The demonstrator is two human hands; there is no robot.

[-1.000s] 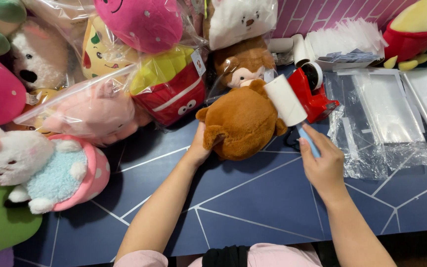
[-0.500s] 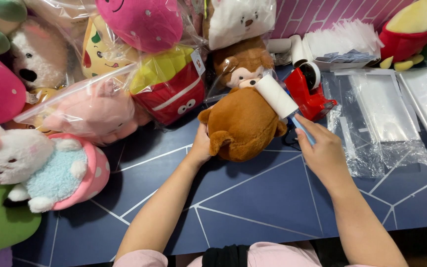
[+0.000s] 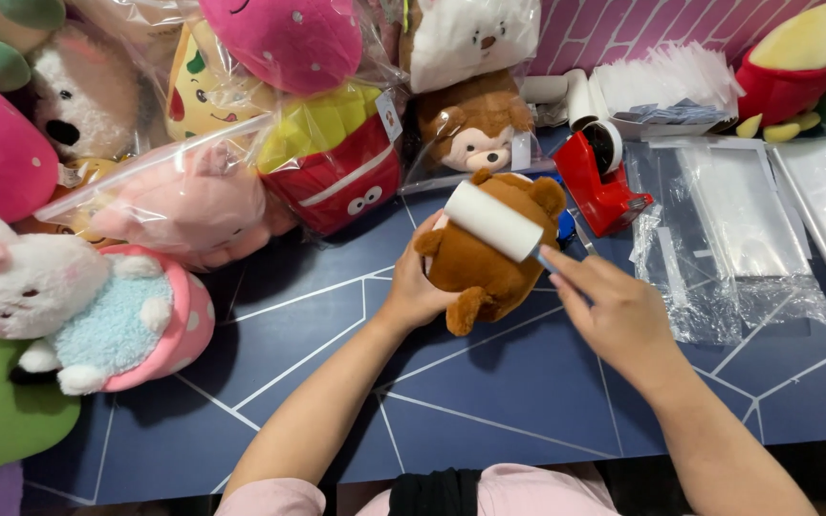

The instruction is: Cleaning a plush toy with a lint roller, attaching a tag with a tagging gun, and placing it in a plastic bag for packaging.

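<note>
A brown plush bear (image 3: 489,263) lies on the dark blue table (image 3: 489,401). My left hand (image 3: 411,291) grips its left side and holds it steady. My right hand (image 3: 614,315) holds a lint roller by its blue handle, and the white roll (image 3: 492,221) rests across the bear's upper body. Both forearms reach in from the bottom of the view.
Bagged plush toys crowd the left and back: a pink pig (image 3: 184,205), a red fries toy (image 3: 336,162), a monkey (image 3: 475,129), a white rabbit in a pink cup (image 3: 69,306). A red tape dispenser (image 3: 599,177) and clear plastic bags (image 3: 748,220) lie to the right.
The white roll has moved left across the bear, from its right side onto its upper body. My left hand has kept its hold on the bear throughout.
</note>
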